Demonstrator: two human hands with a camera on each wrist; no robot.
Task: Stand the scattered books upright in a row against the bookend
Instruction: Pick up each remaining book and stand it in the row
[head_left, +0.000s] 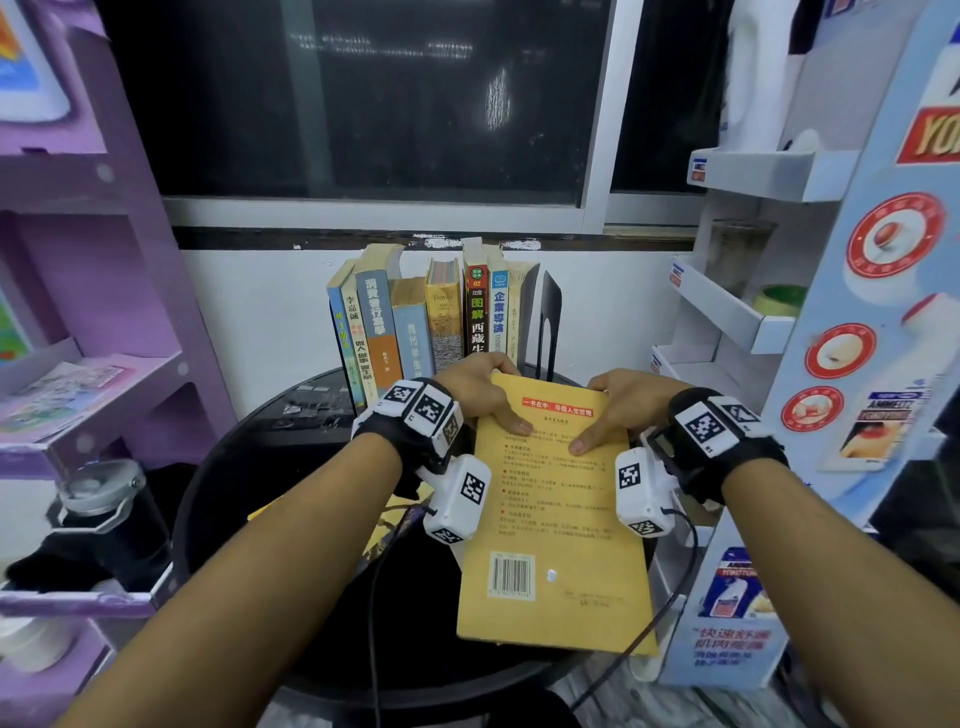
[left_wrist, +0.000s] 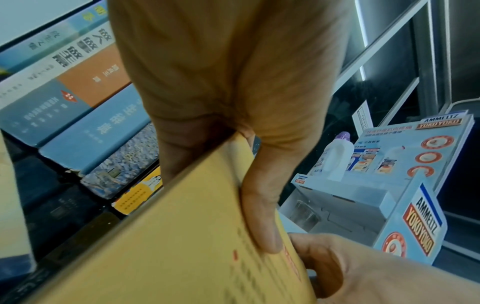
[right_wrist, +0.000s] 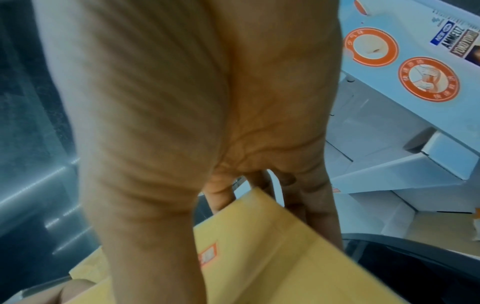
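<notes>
1. The yellow book hides the fingers of both hands beneath its far edge.
2. Lower spines of the standing books are hidden behind the left hand.
3. Small cover print is illegible.

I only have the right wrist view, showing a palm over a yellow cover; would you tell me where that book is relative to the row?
Observer: The yellow book is in front of the row of standing books, tilted back cover up, its far end towards them.
Operator: Is the other hand on it too?
Observer: Yes, the left hand grips the far left corner, thumb on the cover; the right hand grips the far right corner.
Operator: Where is the bookend?
Observer: The black bookend stands at the row's right end.
Operator: Anything left lying flat?
Observer: Another yellowish book lies on the black table, under the left wrist.
</notes>
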